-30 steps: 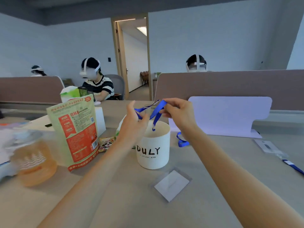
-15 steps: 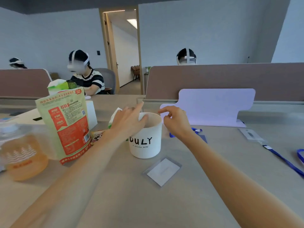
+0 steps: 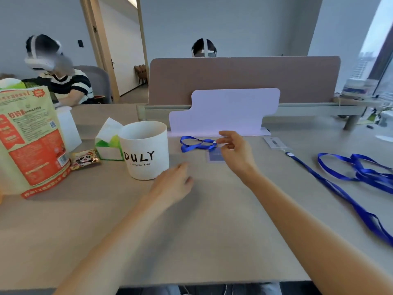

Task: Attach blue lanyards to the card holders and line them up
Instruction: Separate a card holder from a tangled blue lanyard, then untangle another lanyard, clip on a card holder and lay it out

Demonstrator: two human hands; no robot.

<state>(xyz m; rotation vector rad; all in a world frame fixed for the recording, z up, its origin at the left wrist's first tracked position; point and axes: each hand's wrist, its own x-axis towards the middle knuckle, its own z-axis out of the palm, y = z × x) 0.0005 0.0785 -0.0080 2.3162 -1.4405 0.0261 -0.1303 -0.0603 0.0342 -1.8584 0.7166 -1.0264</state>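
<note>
A short folded blue lanyard [image 3: 196, 144] lies on the table beyond the white cup, clipped to a clear card holder [image 3: 214, 156]. My right hand [image 3: 235, 153] hovers just right of that holder with fingers spread and holds nothing. My left hand [image 3: 173, 185] rests low on the table by the cup's right side, loosely curled and empty; I cannot tell what lies under it. Further right, a second card holder [image 3: 274, 143] lies with a long blue lanyard [image 3: 340, 189] trailing toward me. More blue lanyard loops [image 3: 361, 169] lie at the right edge.
A white cup [image 3: 146, 150] marked DULY stands left of centre, with a tissue box [image 3: 108, 143], a small snack packet [image 3: 85, 159] and a tall snack bag [image 3: 32, 141] to its left. A white stand [image 3: 225, 111] and a brown desk divider [image 3: 244, 79] close off the back. People sit beyond.
The lanyard I held above the cup now lies on the table behind it. Both hands have come down and let go. My view has swung right.
</note>
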